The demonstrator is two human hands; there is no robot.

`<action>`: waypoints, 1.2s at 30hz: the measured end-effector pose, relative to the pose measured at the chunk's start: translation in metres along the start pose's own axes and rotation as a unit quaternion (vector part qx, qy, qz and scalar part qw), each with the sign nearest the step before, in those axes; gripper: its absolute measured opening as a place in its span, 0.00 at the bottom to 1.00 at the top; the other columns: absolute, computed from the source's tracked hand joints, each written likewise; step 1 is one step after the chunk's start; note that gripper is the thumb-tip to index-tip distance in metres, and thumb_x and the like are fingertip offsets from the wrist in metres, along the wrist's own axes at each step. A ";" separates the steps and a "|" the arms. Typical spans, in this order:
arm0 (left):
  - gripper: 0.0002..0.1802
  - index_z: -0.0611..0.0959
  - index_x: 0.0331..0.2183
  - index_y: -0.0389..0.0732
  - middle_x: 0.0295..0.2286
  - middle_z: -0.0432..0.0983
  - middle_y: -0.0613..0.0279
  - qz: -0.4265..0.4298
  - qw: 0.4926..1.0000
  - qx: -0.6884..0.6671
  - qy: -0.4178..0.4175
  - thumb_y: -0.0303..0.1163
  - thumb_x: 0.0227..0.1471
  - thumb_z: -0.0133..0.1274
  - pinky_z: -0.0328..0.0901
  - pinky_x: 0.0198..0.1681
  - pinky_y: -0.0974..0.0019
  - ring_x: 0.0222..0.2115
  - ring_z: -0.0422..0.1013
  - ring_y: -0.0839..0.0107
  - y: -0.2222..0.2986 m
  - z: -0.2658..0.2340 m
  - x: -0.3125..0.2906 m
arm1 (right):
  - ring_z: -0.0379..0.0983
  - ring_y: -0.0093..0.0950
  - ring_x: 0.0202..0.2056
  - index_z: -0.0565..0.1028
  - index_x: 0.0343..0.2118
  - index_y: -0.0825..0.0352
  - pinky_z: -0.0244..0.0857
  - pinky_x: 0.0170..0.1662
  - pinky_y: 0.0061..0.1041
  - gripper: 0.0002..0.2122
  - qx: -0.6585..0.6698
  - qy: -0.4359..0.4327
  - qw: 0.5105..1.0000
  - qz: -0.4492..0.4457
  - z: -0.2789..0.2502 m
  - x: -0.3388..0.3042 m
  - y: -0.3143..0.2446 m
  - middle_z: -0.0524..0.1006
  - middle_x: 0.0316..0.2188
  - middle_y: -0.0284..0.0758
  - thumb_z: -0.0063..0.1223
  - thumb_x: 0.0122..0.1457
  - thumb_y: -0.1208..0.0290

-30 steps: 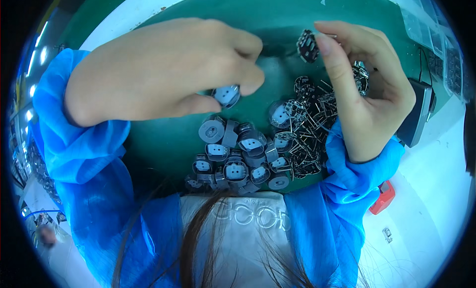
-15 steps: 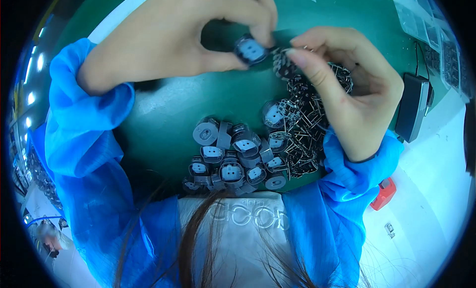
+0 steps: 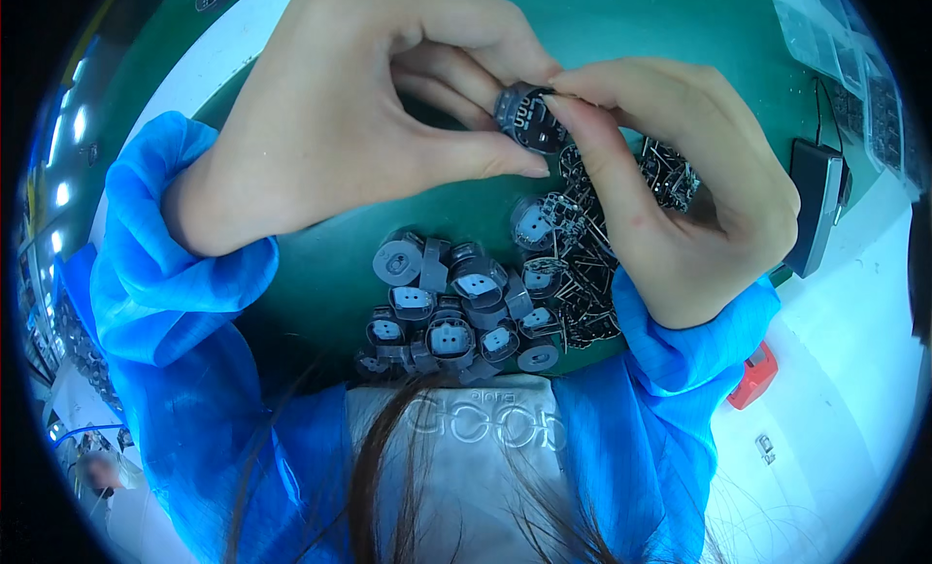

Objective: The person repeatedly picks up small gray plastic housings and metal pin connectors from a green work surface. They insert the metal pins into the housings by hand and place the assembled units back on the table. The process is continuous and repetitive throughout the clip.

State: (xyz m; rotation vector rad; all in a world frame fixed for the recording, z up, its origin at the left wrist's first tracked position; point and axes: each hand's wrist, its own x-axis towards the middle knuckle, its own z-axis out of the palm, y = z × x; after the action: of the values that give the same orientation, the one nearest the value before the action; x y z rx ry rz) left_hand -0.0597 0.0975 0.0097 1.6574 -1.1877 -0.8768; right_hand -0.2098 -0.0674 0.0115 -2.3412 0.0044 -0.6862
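Above the middle of the green mat, my left hand grips a small dark round housing between thumb and fingers. A round black circuit board sits at the housing's open face, pinched at its edge by the thumb and forefinger of my right hand. Whether the board is fully seated I cannot tell. Below my hands lies a cluster of similar grey housings, several with pale inner faces showing. Beside them, partly hidden under my right hand, is a heap of black circuit boards with metal pins.
The green mat covers the white table. At the right stand a dark box with a cable and clear plastic trays. A red object and a small metal part lie nearer me.
My hands have come together. The housing has turned, and the circuit board, held apart from it earlier, is now at its open face. My left forearm has shifted slightly right and nearer me.
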 end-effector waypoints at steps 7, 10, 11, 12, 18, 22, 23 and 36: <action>0.21 0.82 0.45 0.29 0.37 0.83 0.54 -0.065 0.987 -0.142 -0.020 0.12 0.45 0.64 0.75 0.48 0.67 0.42 0.81 0.68 -0.003 -0.002 0.004 | 0.79 0.28 0.31 0.84 0.33 0.69 0.71 0.32 0.22 0.12 -0.050 0.040 0.995 -0.082 0.005 -0.005 0.004 0.81 0.31 0.38 0.68 0.44 0.88; 0.23 0.81 0.48 0.29 0.39 0.82 0.53 -0.070 0.985 -0.154 -0.027 0.10 0.47 0.60 0.75 0.49 0.66 0.43 0.80 0.67 -0.003 -0.001 0.005 | 0.78 0.28 0.30 0.84 0.33 0.69 0.71 0.31 0.22 0.12 -0.056 0.054 0.993 -0.088 0.004 -0.004 0.005 0.81 0.30 0.38 0.68 0.44 0.88; 0.23 0.81 0.48 0.29 0.40 0.82 0.53 -0.059 0.985 -0.160 -0.025 0.10 0.47 0.60 0.75 0.49 0.65 0.44 0.80 0.66 -0.003 0.001 0.006 | 0.78 0.28 0.30 0.85 0.33 0.69 0.71 0.31 0.22 0.12 -0.056 0.059 0.993 -0.088 0.004 -0.004 0.007 0.81 0.30 0.38 0.68 0.43 0.88; 0.24 0.80 0.49 0.29 0.41 0.82 0.52 -0.049 0.985 -0.165 -0.022 0.10 0.48 0.59 0.75 0.50 0.65 0.44 0.80 0.66 -0.004 0.003 0.006 | 0.78 0.28 0.30 0.85 0.33 0.69 0.71 0.31 0.22 0.13 -0.056 0.066 0.992 -0.091 0.004 -0.004 0.011 0.81 0.30 0.38 0.68 0.43 0.88; 0.25 0.79 0.51 0.28 0.43 0.81 0.52 -0.064 0.977 -0.203 -0.022 0.11 0.49 0.59 0.74 0.51 0.65 0.45 0.79 0.67 -0.003 0.004 0.004 | 0.79 0.29 0.30 0.85 0.34 0.69 0.72 0.32 0.22 0.13 -0.042 0.079 0.989 -0.114 0.000 -0.002 0.014 0.81 0.30 0.38 0.68 0.42 0.88; 0.24 0.79 0.51 0.29 0.42 0.82 0.54 -0.144 0.970 -0.195 -0.034 0.14 0.49 0.59 0.73 0.50 0.69 0.43 0.80 0.71 0.002 -0.005 0.003 | 0.79 0.30 0.31 0.85 0.35 0.70 0.73 0.34 0.23 0.14 -0.031 0.083 0.987 -0.134 0.009 -0.005 0.011 0.81 0.33 0.40 0.67 0.43 0.88; 0.24 0.79 0.50 0.30 0.41 0.82 0.55 -0.124 0.972 -0.196 -0.024 0.15 0.49 0.58 0.73 0.49 0.70 0.43 0.80 0.72 -0.001 -0.006 0.002 | 0.79 0.31 0.32 0.85 0.36 0.70 0.74 0.35 0.25 0.14 -0.031 0.075 0.988 -0.128 0.010 -0.004 0.009 0.81 0.34 0.40 0.67 0.43 0.88; 0.25 0.80 0.50 0.34 0.39 0.82 0.57 -0.020 0.997 0.011 0.069 0.16 0.47 0.59 0.72 0.50 0.68 0.42 0.79 0.71 0.012 0.008 0.005 | 0.83 0.40 0.34 0.80 0.44 0.69 0.76 0.37 0.32 0.13 0.126 0.094 0.979 0.133 0.038 -0.007 0.001 0.83 0.32 0.41 0.60 0.55 0.81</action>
State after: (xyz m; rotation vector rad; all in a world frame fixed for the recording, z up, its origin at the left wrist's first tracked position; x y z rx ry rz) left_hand -0.0687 0.0886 0.0179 1.7359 -1.0756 -0.7632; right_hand -0.1973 -0.0434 -0.0157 -1.9802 0.2938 -0.7257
